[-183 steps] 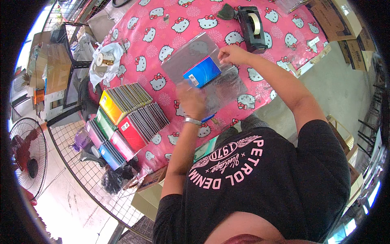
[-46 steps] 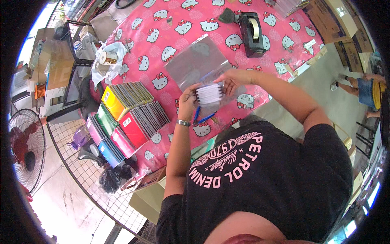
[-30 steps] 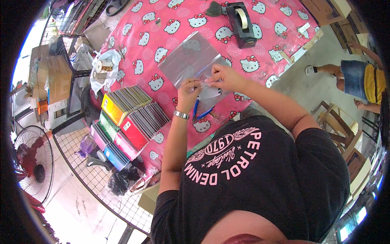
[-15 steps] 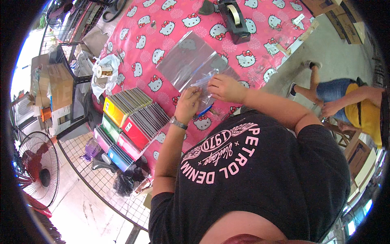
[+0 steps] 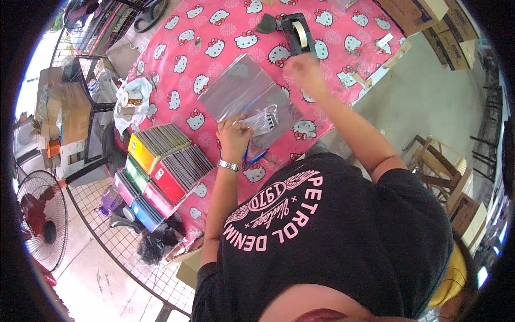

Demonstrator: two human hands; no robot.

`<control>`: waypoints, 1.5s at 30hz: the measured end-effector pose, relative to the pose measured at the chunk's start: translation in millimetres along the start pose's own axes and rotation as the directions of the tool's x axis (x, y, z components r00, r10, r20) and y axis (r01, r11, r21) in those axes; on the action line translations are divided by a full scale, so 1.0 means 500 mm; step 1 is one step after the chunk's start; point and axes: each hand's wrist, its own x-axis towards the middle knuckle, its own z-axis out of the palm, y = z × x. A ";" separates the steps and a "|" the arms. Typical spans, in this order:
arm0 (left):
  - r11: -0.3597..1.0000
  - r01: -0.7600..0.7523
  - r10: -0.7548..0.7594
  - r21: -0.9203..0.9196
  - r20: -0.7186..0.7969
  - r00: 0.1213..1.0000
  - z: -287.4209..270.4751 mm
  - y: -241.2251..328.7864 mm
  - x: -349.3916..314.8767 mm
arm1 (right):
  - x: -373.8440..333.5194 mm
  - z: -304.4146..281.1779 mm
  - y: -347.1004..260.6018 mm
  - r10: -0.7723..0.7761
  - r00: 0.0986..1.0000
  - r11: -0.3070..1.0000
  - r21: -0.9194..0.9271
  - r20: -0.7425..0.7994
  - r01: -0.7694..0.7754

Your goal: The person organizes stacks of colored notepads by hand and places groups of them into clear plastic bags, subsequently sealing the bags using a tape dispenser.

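My left hand (image 5: 235, 138), with a metal watch on its wrist, pinches the edge of a small clear plastic bag (image 5: 259, 121). Dark stripes show at the bag's far end; what they belong to is too small to tell. Beneath it, a larger clear plastic sheet or bag (image 5: 228, 88) lies flat on the pink cat-patterned tablecloth (image 5: 182, 102). My right hand (image 5: 306, 72) is raised near a black tape dispenser (image 5: 298, 36), smeared by motion, its fingers unclear. Blue pen-like items (image 5: 256, 157) lie close to the table's near edge.
Stacks of spiral notebooks (image 5: 166, 161) in several colours stand left of my left arm. Behind them is a white plastic bag (image 5: 132, 104) with a roll. A fan (image 5: 45, 225) stands at far left, cardboard boxes (image 5: 418, 13) at far right. Another person's yellow top (image 5: 449, 276) shows behind me.
My right hand has let go of the small bag and moved away toward the tape dispenser. My left hand still holds the bag. The other person has moved from the right side to behind me.
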 end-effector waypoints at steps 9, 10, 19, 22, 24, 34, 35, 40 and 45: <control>0.996 0.077 -0.070 -0.048 0.144 0.987 -0.026 -0.001 0.026 | 0.037 -0.095 0.100 0.470 0.873 0.805 0.342 0.133 -0.485; 0.996 0.081 -0.074 -0.046 0.151 0.986 -0.030 -0.008 0.026 | 0.007 -0.092 0.089 0.422 0.901 0.811 0.402 0.099 -0.424; 0.996 0.058 -0.048 -0.071 0.139 0.989 -0.022 -0.018 0.021 | 0.002 0.042 0.012 0.293 0.398 0.680 0.104 0.869 -0.726; 0.998 0.008 -0.002 -0.068 0.090 0.996 -0.011 -0.036 0.015 | 0.028 0.126 -0.182 -0.176 0.128 0.964 0.145 0.976 0.221; 0.998 0.027 -0.018 -0.063 0.143 0.989 -0.017 -0.031 0.020 | 0.040 0.171 -0.203 0.011 0.044 0.835 -0.034 0.999 0.549; 0.863 0.085 -0.232 -0.497 -0.243 0.942 0.037 -0.060 -0.041 | -0.038 0.158 -0.112 -0.215 0.517 0.883 -0.061 0.828 0.466; 0.717 0.220 -0.389 -0.661 -0.118 0.914 0.052 -0.076 -0.068 | -0.072 0.143 -0.140 -0.239 0.439 0.791 -0.089 0.866 0.606; 0.301 0.800 -0.320 -0.519 0.736 0.597 0.108 -0.070 -0.177 | -0.132 0.149 -0.218 -0.133 0.290 0.676 -0.127 0.948 0.726; 0.313 0.419 -0.185 -0.852 0.378 0.907 0.093 -0.059 -0.143 | -0.088 0.032 -0.179 -0.257 0.391 0.901 0.073 0.884 0.427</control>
